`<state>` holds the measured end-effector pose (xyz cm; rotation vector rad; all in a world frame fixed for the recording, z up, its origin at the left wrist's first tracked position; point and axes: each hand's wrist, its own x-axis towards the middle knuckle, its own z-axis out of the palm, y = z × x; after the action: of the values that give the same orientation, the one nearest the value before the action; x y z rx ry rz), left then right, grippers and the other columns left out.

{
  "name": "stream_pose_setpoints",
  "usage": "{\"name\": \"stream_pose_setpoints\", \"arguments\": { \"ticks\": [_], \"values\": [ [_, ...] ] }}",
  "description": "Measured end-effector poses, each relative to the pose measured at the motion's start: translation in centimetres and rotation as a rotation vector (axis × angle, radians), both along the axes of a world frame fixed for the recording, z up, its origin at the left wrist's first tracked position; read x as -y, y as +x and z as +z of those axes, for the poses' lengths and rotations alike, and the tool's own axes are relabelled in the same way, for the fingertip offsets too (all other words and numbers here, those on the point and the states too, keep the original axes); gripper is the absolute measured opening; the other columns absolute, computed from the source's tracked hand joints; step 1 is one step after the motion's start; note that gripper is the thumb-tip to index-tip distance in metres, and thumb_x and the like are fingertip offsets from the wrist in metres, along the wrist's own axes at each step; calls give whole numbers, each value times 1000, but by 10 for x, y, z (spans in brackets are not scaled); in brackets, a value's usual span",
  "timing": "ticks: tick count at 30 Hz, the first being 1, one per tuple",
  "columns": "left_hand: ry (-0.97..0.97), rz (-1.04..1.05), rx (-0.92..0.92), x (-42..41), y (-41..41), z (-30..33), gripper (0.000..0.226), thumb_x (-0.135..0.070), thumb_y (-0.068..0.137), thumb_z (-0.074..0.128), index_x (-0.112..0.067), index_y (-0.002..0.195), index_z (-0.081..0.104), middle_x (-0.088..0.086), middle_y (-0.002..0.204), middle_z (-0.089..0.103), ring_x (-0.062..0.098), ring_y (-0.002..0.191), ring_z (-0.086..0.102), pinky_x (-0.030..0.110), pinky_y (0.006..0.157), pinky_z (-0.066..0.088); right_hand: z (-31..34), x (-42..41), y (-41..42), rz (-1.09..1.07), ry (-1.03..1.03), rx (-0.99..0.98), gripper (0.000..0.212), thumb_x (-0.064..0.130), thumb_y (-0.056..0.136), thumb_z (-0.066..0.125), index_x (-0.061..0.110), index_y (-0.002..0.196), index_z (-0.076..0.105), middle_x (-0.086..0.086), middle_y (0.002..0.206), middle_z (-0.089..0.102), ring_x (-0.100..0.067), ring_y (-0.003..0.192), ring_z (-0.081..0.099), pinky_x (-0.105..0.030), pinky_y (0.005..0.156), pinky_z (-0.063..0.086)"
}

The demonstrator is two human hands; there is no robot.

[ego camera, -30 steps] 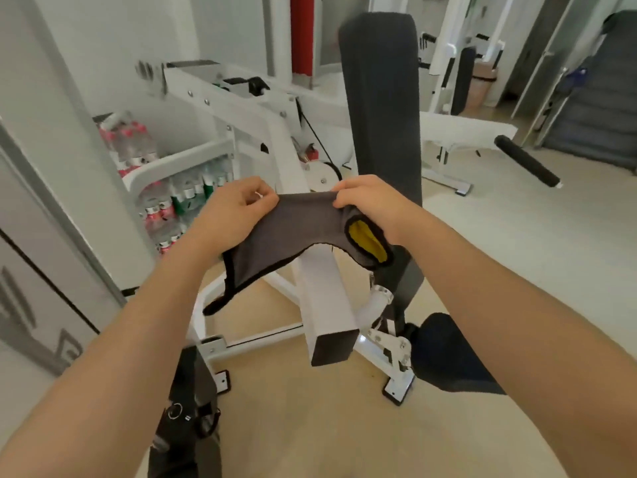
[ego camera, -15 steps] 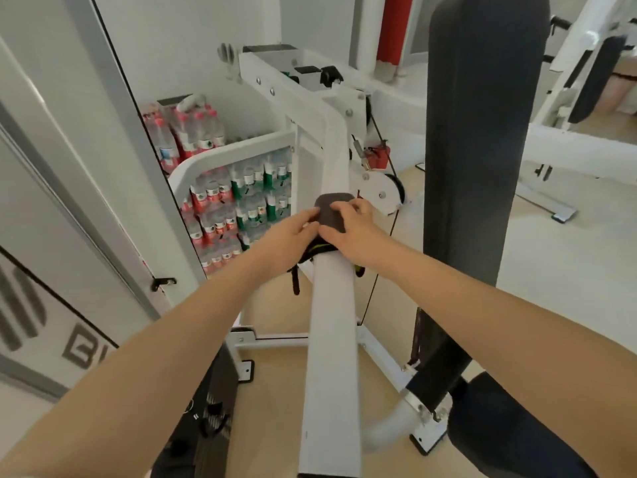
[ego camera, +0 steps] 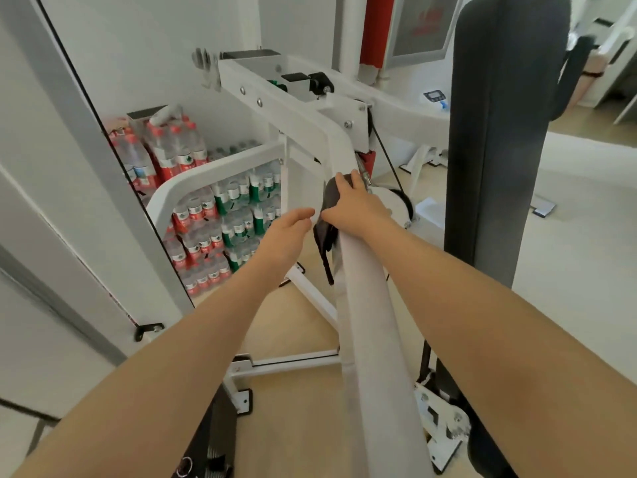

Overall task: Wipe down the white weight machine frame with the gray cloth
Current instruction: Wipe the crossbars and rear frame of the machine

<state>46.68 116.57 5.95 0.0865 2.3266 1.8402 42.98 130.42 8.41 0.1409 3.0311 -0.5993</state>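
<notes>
Bottled water behind; right grip (ego camera: 355, 208) presses gray cloth (ego camera: 327, 215) flat under it on white frame (ego camera: 372, 322); left grip (ego camera: 287, 229) spread

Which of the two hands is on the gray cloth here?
The right hand presses the gray cloth onto the sloping white frame arm. The left hand hovers beside it, fingers relaxed, holding nothing.

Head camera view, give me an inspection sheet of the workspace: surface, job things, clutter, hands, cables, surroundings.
Surface: white frame arm slopes up away from the camera.
Job's things: gray cloth draped over the arm, one end hanging down its left side.
Clutter: packs of water bottles stacked behind the frame.
Hands: right hand presses the cloth onto the arm; left hand open beside it, off the cloth.
Cables: black cable runs to a pulley.
Surroundings: dark back pad, tan floor, white wall.
</notes>
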Motion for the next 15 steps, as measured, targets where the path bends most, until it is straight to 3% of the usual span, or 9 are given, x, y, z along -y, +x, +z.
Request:
{"name": "stream_pose_setpoints", "arguments": {
  "ticks": [6,8,10,13,15],
  "values": [
    [1,-6,-34,16,-20,-17,25,-15,94,42,-29,104,60,-13,101,58,5,90,53,20,80,44,13,-2,0,-5,-28,98,76,29,88,45,30,149,-1,-10,154,-21,-42,126,37,-37,92,38],
    [41,-15,-39,16,-22,-19,25,-14,94,43,-30,99,60,-15,99,57,5,94,54,19,79,45,10,0,22,24,28,127,83,33,85,50,31,148,-5,-12,152,-24,-42,123,40,-35,87,39],
    [91,-19,-43,14,-22,-19,26,-12,93,42,-32,96,60,-15,100,57,5,98,55,21,80,45,2,5,48,55,122,165,90,36,79,56,37,146,-4,-10,152,-26,-43,128,31,-38,87,38],
    [124,-52,-68,8,-19,-14,27,-12,94,41,-27,108,59,-15,106,57,6,103,53,23,86,43,-3,10,65,68,185,154,93,34,74,59,43,144,-1,-9,152,-24,-44,128,26,-38,82,36],
    [109,-105,-94,3,-20,-9,31,-15,96,38,-26,119,56,-13,114,55,4,106,52,23,89,41,2,8,57,25,107,153,102,32,75,61,39,144,-13,-8,154,-21,-42,129,29,-39,89,40]
  ]
}}
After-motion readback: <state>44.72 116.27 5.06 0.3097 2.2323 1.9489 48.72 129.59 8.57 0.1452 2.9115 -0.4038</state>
